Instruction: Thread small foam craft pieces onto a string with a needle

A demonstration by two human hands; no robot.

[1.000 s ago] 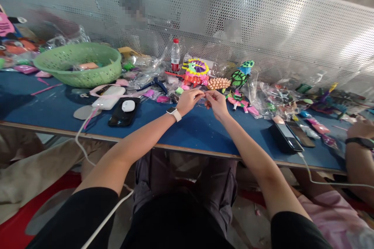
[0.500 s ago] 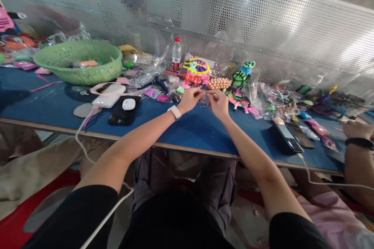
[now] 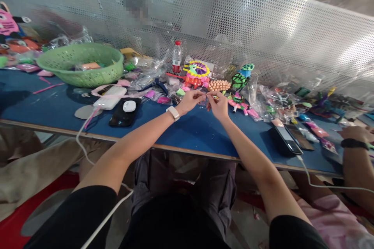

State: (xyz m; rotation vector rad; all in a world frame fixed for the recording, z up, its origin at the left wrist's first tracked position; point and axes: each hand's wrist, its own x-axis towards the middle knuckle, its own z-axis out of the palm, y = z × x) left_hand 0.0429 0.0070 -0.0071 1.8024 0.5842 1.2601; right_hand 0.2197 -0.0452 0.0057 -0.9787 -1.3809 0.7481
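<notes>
My left hand [image 3: 191, 100] and my right hand [image 3: 217, 104] meet fingertip to fingertip above the blue table [image 3: 193, 132]. Both are closed in a pinch; whatever lies between the fingers is too small to make out. Just behind them sit a colourful clay figure with a yellow-edged purple disc [image 3: 197, 71] and a spiky tan clay piece [image 3: 219, 85]. A green and black clay turtle [image 3: 239, 80] with a blue top stands behind my right hand. Close to that hand's right side lies a pink and green clay figure [image 3: 238, 101].
A green basket [image 3: 87, 79] stands left, near a white power bank [image 3: 110, 98] and a black phone [image 3: 124, 114] bearing a white case. A red-capped bottle [image 3: 177, 57] stands behind. Right are a black device [image 3: 286, 139], packaged clay and another person's hand [image 3: 356, 134]. Perforated metal [image 3: 198, 11] backs the table.
My fingertips drew slightly apart half a second ago and are close together again now. At the right, the other person's hand has shifted a little to the left.
</notes>
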